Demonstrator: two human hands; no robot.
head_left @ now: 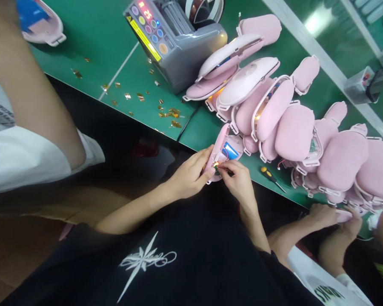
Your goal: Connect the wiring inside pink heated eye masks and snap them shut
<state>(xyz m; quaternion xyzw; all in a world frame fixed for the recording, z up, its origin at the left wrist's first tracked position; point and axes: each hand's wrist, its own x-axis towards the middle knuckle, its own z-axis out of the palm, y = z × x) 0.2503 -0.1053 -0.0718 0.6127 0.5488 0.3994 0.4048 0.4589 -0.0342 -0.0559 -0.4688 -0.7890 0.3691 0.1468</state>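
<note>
My left hand (193, 172) grips the pink half shell (221, 142) of an opened device at the table's front edge. Inside its other half sits a blue battery pack (230, 150) with red wires, and a small orange light glows by my fingertips. My right hand (238, 176) is closed at the shell's lower side, thumb and fingers pinched together around what seems to be thin wiring; the fingers partly cover it. A yellow-and-black screwdriver (268, 173) lies on the green table just right of my right hand.
Pink device shells (295, 131) are piled along the table. A grey tape dispenser (178, 42) with a lit display stands behind, with scraps of gold tape (172, 112) before it. Co-workers' arms are at left and right; the right one's hands (325, 216) hold a pink piece.
</note>
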